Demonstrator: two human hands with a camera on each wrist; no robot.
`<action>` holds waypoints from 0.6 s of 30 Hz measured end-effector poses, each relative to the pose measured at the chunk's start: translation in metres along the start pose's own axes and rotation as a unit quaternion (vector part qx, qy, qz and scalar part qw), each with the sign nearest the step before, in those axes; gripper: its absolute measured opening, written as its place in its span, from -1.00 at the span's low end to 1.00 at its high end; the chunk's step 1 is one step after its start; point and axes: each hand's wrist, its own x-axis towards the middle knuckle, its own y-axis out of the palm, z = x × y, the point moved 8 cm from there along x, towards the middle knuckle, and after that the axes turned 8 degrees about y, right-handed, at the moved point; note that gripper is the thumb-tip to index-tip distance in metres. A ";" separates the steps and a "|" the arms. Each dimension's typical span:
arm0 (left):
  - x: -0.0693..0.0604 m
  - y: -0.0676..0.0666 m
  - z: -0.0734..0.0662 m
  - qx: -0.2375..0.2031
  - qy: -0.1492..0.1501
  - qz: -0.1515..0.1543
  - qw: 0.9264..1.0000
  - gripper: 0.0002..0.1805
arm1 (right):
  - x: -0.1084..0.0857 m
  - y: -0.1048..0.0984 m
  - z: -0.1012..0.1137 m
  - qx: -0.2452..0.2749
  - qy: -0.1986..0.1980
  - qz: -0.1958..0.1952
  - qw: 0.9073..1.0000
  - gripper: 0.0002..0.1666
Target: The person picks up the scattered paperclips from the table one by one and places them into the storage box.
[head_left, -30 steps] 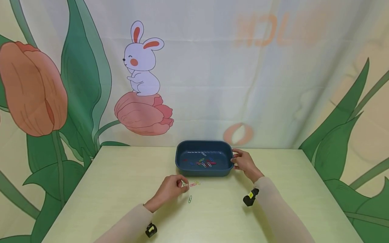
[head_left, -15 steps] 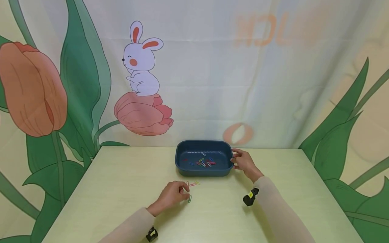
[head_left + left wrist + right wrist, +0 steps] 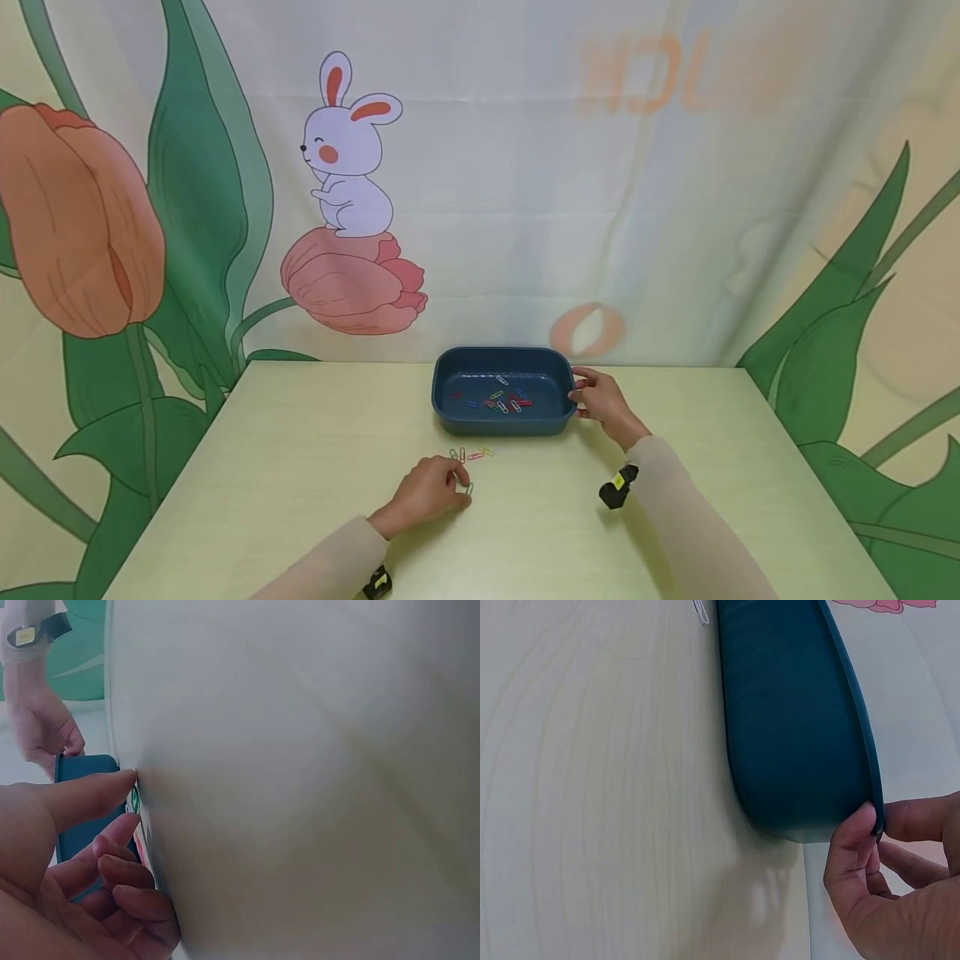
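My left hand (image 3: 429, 490) is low over the table, with thumb and index fingertips on either side of a dark green paper clip (image 3: 469, 489). In the left wrist view a gap shows between those fingertips, with the green clip (image 3: 136, 799) in it; the other fingers are curled. At the right end of a dark blue bin (image 3: 504, 427), my right hand (image 3: 606, 407) grips the rim, thumb on one side and fingers on the other. Several coloured paper clips (image 3: 502, 407) lie inside the bin. Just in front of it are a red clip (image 3: 476, 457) and a yellow clip (image 3: 487, 452).
The pale wood-grain table (image 3: 315, 433) ends at a printed curtain (image 3: 495, 208) behind the bin. Near the left fingers lie another green clip (image 3: 453, 455) and a reddish clip (image 3: 462, 455). A white clip (image 3: 700, 610) shows beside the bin in the right wrist view.
My left hand has drawn back toward the table's front, from the clips by the bin to the dark green one. A green clip stays behind there. My right hand keeps its grip.
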 end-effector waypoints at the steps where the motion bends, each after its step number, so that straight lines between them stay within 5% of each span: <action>1: 0.000 0.000 0.000 0.001 -0.003 0.000 1.000 -0.84 | 0.000 0.000 0.000 0.000 -0.001 0.000 1.000 -0.36; 18: -0.001 -0.001 -0.001 0.002 0.000 -0.006 1.000 -0.92 | 0.000 0.001 0.000 0.004 -0.013 -0.003 1.000 -0.37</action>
